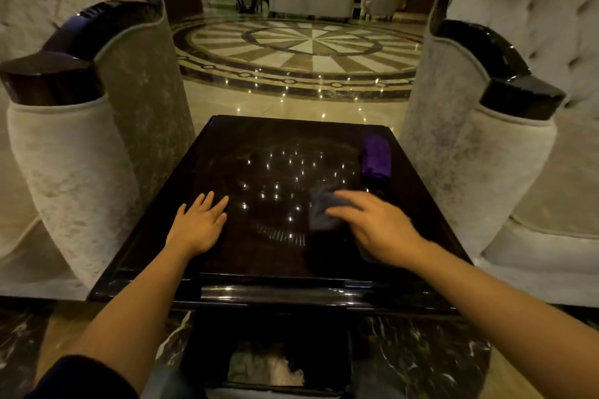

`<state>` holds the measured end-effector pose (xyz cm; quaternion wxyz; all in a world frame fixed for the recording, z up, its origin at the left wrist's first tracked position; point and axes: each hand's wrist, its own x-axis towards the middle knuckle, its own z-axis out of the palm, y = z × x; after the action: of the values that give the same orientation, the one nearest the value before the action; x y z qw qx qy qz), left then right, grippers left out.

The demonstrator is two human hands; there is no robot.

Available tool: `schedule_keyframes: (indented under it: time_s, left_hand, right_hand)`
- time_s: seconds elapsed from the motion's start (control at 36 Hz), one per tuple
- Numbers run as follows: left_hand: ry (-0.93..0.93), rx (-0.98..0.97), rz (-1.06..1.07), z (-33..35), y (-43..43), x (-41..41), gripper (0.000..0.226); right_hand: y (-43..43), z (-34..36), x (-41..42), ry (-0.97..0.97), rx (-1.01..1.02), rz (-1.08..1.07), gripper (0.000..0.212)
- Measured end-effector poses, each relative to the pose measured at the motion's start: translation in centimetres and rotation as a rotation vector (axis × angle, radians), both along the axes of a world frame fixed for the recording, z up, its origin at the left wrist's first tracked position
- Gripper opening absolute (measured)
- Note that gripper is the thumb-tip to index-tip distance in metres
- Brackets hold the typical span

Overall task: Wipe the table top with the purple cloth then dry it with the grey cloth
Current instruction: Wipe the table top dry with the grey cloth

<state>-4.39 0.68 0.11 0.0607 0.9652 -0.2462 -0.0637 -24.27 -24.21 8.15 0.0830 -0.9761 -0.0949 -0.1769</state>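
A glossy black table top (265, 152) fills the middle of the head view and mirrors small ceiling lights. The purple cloth (376, 155) lies folded near the table's far right edge, untouched. My right hand (372, 223) lies palm down on the grey cloth (321, 210) at the right of the table, fingers spread and blurred; part of the cloth is hidden under the hand. My left hand (199, 225) rests flat on the bare table at the left, fingers apart, holding nothing.
Two pale upholstered armchairs with black arm caps, left one (81, 139) and right one (492, 126), stand close against the table's sides. A bin (265, 363) with crumpled waste sits below the front edge. Patterned marble floor (301, 52) lies beyond.
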Motion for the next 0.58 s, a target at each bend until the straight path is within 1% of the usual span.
schedule_keyframes:
  time_s: [0.08,0.14,0.17,0.22,0.28,0.42,0.5,0.58]
  left_hand:
    - [-0.004,0.009,0.000,0.0,0.0,0.1,0.047]
    - [0.003,0.011,0.003,0.0,-0.1,0.1,0.047]
    - [0.006,0.008,0.006,0.0,-0.1,0.1,0.047]
    - [0.007,0.007,0.009,0.1,-0.1,0.1,0.047]
    - [0.005,0.008,0.011,0.2,-0.1,0.0,0.047]
    - [0.000,0.025,0.020,0.6,-0.3,-0.3,0.047]
    - [0.008,0.039,0.022,0.9,-0.4,-0.5,0.048]
    - [0.026,0.058,0.013,1.5,-0.6,-0.3,0.048]
  right_hand:
    - [-3.9,-1.4,1.2,0.013,0.041,-0.221,0.035]
    - [-6.0,-2.8,2.0,0.074,0.061,-0.352,0.036]
    - [-6.6,-3.5,2.4,0.152,0.071,-0.426,0.039]
    - [-7.5,-4.9,3.1,0.382,0.078,-0.542,0.048]
    - [-7.5,-5.6,3.5,0.542,0.062,-0.594,0.056]
    - [-7.1,-4.4,4.2,0.741,0.018,-0.644,0.063]
    - [-6.6,-3.3,4.4,0.826,-0.048,-0.674,0.066]
    - [-6.2,-2.4,4.7,0.834,-0.127,-0.694,0.067]
